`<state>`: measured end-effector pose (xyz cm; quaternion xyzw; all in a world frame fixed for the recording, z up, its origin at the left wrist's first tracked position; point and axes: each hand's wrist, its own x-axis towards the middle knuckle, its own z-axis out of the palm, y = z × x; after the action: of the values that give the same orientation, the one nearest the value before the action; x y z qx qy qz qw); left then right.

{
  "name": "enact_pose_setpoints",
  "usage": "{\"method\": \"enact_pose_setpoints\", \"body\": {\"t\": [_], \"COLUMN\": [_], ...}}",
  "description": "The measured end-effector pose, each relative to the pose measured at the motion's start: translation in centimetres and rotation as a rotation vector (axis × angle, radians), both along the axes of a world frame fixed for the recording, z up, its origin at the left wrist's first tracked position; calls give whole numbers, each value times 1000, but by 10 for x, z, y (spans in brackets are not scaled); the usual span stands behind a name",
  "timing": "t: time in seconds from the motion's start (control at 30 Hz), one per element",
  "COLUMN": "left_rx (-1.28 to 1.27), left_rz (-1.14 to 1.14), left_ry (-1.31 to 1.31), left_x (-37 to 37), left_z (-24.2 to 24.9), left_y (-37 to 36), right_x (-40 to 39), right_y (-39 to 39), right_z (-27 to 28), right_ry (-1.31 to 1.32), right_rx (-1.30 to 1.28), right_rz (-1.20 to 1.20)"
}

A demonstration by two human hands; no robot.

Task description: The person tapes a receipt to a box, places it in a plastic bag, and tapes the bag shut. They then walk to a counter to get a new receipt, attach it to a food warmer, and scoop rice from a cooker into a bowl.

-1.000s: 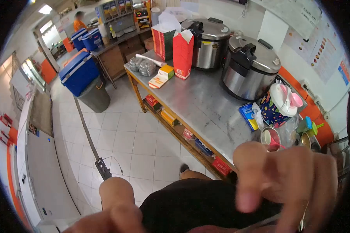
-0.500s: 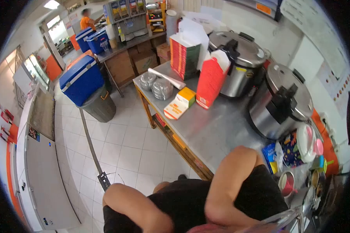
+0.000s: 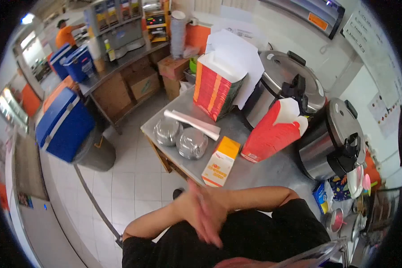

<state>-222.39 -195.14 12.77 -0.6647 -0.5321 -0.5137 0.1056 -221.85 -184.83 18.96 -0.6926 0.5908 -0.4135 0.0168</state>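
Observation:
My left hand [image 3: 190, 212] and my right hand [image 3: 217, 207] meet palm to palm in front of my body, at the near table edge. Their fingers look stretched out across each other, blurred by motion; nothing shows between them. Just beyond stands a small yellow-and-white carton [image 3: 221, 163]. A red paper box [image 3: 272, 131] with an open scalloped top leans to its right. Two clear plastic stacks, one of them a round-topped stack [image 3: 192, 143], sit to the left beside a white paper roll [image 3: 192, 124]. Behind is a taller red-and-green box [image 3: 216, 87] with white flaps raised.
Two large steel cookers, a rear cooker [image 3: 295, 76] and a nearer cooker [image 3: 332, 143], line the wall side of the metal table [image 3: 250, 174]. A blue cooler [image 3: 67, 123] rests on a grey bin [image 3: 98, 154]. A person in orange [image 3: 66, 35] stands far back.
My hands, low and hidden before, have come up and together in front of my body. The camera view has shifted, so the table items appear lower and the cooler farther left.

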Motion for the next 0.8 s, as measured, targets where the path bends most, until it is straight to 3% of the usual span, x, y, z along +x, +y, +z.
{"method": "enact_pose_setpoints", "body": {"t": [0.07,0.1,0.13,0.17,0.2,0.27,0.3,0.37,0.47,0.63,0.67,0.7,0.73,0.77,0.8], "left_rx": [-204,-297,-377,-441,-496,-547,-515,-495,-465,-287,-268,-320,-372,-347,-338], "left_rz": [491,639,707,721,701,657,651,622,492,533,567,658,747,859,969], "left_ry": [18,-2,-42,-114,-200,-283,-410,-544,-416,-561,-578,-756,-937,-850,-757], "left_x": [-59,-82,-98,-107,-110,-118,-121,-133,-164,-177,-173,-166,-158,-155,-153], "left_z": [-45,-70,-92,-115,-130,-154,-161,-166,-160,-161,-169,-181,-196,-216,-241], "left_y": [-41,-62,-83,-102,-116,-134,-135,-128,-104,-88,-93,-107,-124,-145,-171], "right_x": [-54,-78,-96,-110,-121,-137,-149,-177,-212,-224,-220,-214,-200,-192,-187], "right_y": [13,14,26,39,44,47,48,56,57,28,17,4,-11,-26,-41], "right_z": [-45,-98,-125,-136,-133,-125,-116,-88,-57,-83,-107,-137,-169,-182,-196], "right_ry": [23,39,31,14,14,-289,-295,32,78,-82,-240,-396,-561,-398,-445], "right_rx": [431,124,312,503,507,175,181,85,-29,-111,-202,-284,-12,-12,11], "right_rz": [-559,-773,-836,-897,-925,-1176,-1203,-1488,-1613,-1513,-1366,-1208,-1276,-1073,-856]}}
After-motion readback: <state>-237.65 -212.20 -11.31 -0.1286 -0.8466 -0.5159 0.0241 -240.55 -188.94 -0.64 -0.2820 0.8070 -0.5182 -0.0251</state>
